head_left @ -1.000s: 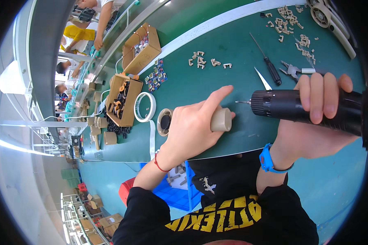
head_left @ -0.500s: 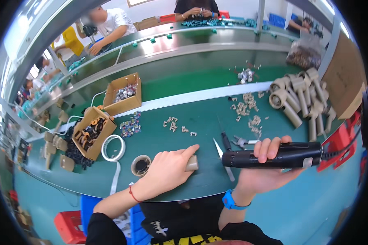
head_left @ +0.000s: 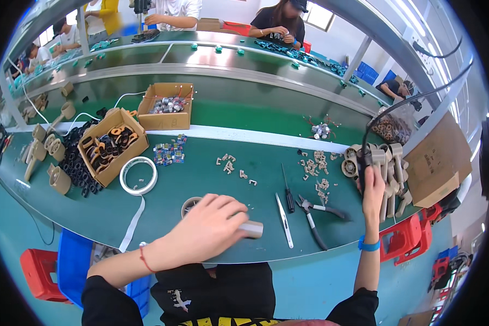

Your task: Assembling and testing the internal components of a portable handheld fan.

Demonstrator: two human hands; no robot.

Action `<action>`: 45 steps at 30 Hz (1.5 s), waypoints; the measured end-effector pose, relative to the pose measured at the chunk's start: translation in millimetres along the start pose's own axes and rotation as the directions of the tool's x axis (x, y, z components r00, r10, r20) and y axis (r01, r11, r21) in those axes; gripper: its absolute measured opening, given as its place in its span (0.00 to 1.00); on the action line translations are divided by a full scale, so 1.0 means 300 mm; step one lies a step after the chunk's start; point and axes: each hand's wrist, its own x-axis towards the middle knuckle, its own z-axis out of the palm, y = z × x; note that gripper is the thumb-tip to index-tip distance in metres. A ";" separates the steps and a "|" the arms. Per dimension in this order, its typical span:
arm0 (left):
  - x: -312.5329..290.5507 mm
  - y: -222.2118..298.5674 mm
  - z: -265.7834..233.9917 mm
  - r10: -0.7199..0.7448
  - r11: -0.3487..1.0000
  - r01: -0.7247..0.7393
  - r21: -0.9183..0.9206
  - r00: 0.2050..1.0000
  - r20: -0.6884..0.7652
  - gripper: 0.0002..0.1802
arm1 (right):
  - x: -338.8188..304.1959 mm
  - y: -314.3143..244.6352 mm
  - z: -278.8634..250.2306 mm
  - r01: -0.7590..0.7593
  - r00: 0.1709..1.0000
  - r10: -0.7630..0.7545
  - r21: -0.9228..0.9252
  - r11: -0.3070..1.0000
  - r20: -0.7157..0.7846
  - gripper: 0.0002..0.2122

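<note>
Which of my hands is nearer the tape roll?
Left. Your left hand is right of the tape roll and nearer you; your right hand is much farther right, by the beige parts.

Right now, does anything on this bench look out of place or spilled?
Mildly: a loose strip trails from the white tape roll to the front edge of the table, and black parts lie heaped beside a cardboard box, perhaps spilled.

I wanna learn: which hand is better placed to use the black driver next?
Probably the right hand: it's at the driver, while the left hand is over a beige part, away from it.
</note>
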 end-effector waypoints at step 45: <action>-0.144 -0.062 0.085 -0.436 0.900 0.423 -0.108 0.859 -0.270 0.17 | -0.334 -0.430 0.354 0.602 0.513 -0.532 0.160 0.783 0.673 0.26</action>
